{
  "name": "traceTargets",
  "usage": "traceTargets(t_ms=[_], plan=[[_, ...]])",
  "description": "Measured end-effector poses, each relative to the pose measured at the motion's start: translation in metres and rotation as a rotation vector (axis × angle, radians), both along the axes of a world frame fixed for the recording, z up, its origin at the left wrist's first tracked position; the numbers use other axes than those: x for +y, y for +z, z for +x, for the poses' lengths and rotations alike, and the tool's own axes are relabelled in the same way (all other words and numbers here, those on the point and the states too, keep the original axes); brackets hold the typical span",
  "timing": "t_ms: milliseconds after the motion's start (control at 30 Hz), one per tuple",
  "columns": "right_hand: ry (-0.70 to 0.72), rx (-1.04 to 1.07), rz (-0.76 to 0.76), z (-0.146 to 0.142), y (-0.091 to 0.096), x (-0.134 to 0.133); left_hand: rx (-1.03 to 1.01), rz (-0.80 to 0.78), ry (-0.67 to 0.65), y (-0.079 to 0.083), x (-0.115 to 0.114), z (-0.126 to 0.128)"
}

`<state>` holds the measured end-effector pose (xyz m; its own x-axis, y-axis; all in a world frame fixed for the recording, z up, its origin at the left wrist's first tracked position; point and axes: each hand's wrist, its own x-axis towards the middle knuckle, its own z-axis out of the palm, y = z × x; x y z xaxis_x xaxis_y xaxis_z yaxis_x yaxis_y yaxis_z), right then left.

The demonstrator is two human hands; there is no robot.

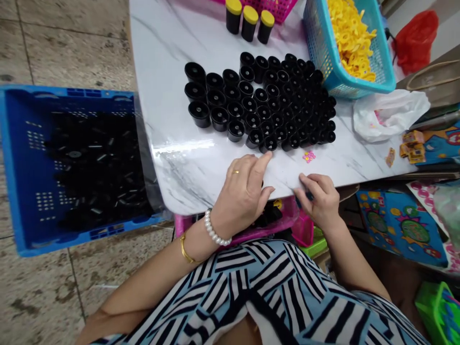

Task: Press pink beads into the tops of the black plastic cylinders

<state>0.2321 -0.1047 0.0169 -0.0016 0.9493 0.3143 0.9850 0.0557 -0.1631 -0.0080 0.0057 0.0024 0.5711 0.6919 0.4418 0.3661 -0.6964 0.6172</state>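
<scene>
Black cups are packed closely, seemingly to save space; whether anything is gripped by the left hand or half-curled right hand cannot be told.

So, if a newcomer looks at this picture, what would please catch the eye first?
Probably the dense group of black cup-like pieces standing on the marble-patterned table, with the left hand at its near edge. The bright yellow pieces heaped in a light-blue basket, at the table's far right, would likely come next. Then perhaps the large blue crate of dark pieces, left of the table.
</scene>
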Motion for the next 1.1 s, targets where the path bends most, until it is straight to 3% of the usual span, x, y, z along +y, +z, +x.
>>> traceTargets(t_ms=[133,200,333,400,600,733,900,1100], plan=[[0.187,0.066,-0.045,-0.015,0.002,-0.01,0.0,-0.045,0.078,0.0,-0.005,-0.011],[0.226,0.212,-0.026,-0.026,0.003,-0.008,0.012,-0.031,0.111,-0.001,-0.006,-0.014],[0.131,0.73,-0.123,-0.052,0.016,0.01,-0.022,-0.017,0.134,-0.002,-0.005,-0.014],[0.028,0.852,-0.091,-0.065,0.026,0.024,-0.031,-0.019,0.134,-0.002,-0.004,-0.014],[-0.003,0.801,-0.106,-0.088,0.032,0.049,-0.026,-0.023,0.139,-0.002,-0.005,-0.015],[-0.06,0.794,-0.042,-0.096,0.027,0.049,-0.027,-0.033,0.133,-0.002,-0.006,-0.015],[-0.128,0.858,-0.068,-0.101,0.031,0.05,-0.032,-0.049,0.125,-0.001,-0.005,-0.015],[-0.11,0.699,-0.004,-0.104,0.032,0.048,-0.019,-0.052,0.108,-0.002,-0.005,-0.016]])
